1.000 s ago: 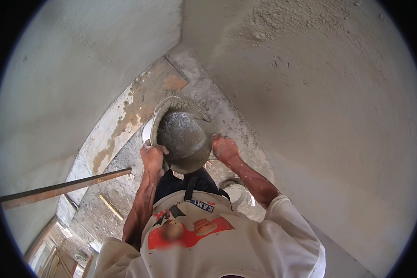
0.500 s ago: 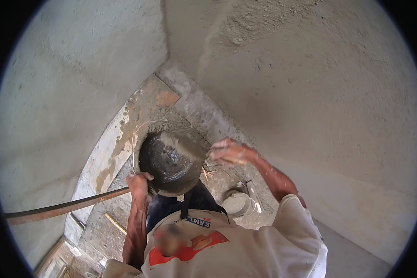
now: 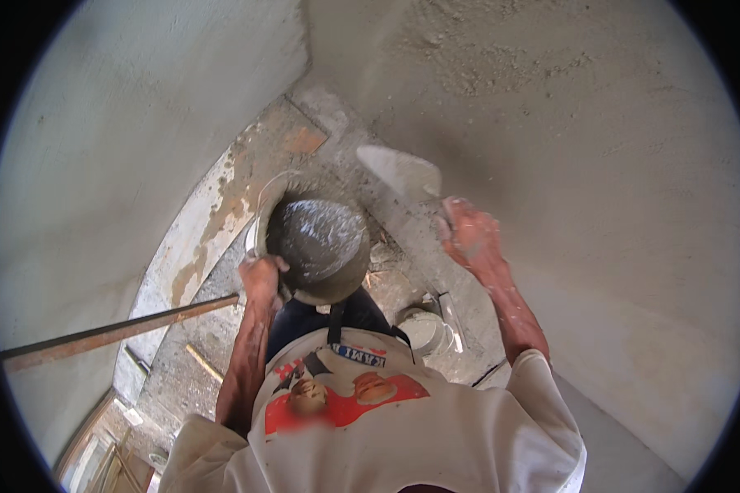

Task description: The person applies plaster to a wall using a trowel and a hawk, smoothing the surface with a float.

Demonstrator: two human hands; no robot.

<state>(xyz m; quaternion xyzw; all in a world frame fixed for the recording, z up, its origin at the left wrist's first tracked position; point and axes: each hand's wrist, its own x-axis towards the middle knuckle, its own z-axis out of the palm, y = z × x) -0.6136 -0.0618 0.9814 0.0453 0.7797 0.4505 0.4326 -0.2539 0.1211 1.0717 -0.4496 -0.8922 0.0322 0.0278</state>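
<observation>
My left hand (image 3: 261, 279) is closed on the near left rim of a round bucket (image 3: 330, 289), which I hold in front of my body. Wet grey mortar (image 3: 316, 234) with a shiny surface lies inside it. To the right of the bucket, my right hand (image 3: 473, 234) is wrapped round the handle of a trowel (image 3: 400, 171), and the fingers hide most of that handle. The trowel's pale, mortar-coated blade points up and left, apart from the bucket and near the foot of the right wall (image 3: 584, 205).
A smooth grey wall (image 3: 140, 164) rises on the left. A long brown bar (image 3: 123, 330) reaches in toward my left forearm. A second bucket (image 3: 425, 331) of grey material stands on the floor beside a light strip (image 3: 451, 320). Rough mortar (image 3: 477, 62) clings to the right wall.
The trowel has swung from over the bucket up and right toward the wall, along with my right hand. The bucket sits a little higher and further right in the picture.
</observation>
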